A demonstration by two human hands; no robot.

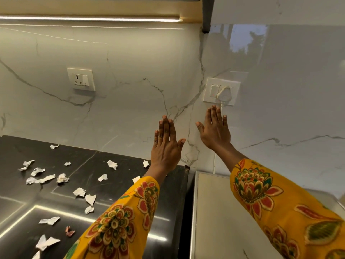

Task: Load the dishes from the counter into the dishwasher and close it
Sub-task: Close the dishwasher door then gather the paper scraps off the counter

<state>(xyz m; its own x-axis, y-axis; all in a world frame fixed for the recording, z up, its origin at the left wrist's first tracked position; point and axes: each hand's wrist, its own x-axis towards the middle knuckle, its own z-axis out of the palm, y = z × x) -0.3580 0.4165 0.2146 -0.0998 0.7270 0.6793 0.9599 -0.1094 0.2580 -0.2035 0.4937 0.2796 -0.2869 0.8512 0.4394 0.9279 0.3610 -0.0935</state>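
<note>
My left hand (166, 144) and my right hand (215, 129) are both raised in front of the marble wall, backs toward me, fingers straight and together. Neither hand holds anything. The left hand is above the black counter (115, 186). The right hand is just below a white switch plate with a plug (223, 92) in it. No dishes and no dishwasher door show in this view. A pale flat appliance top (214, 212) lies under my right arm.
Several torn scraps of white paper (44, 178) are scattered over the black counter at the left. A second wall socket (81, 79) sits on the marble backsplash. A lit strip (89, 18) runs under the upper cabinet.
</note>
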